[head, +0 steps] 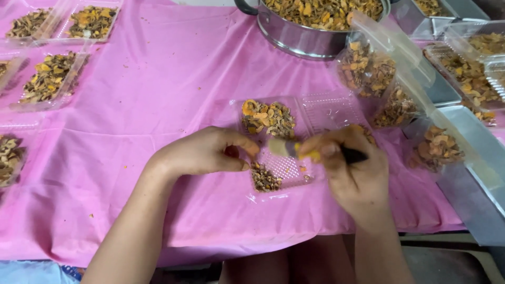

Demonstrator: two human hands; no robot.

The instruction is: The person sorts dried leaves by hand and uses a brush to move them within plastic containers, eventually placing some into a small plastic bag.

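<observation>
My right hand (353, 163) gripped a small brush (310, 150) over the clear tray (286, 168) at centre frame. My left hand (202, 152) pinched its near-left edge (fingers curled); bare pink cloth (158, 94) lay open leftward.

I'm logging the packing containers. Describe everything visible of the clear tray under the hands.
The clear tray is thin, see-through plastic with a ribbed or dimpled floor and a hinged lid lying open to its right. It sits flat on the pink cloth. Dried orange-brown pieces fill its far end, a smaller dark heap lies at the near edge, and the middle is nearly bare. The left hand and right hand hover over it; whether they touch it is unclear.
</observation>
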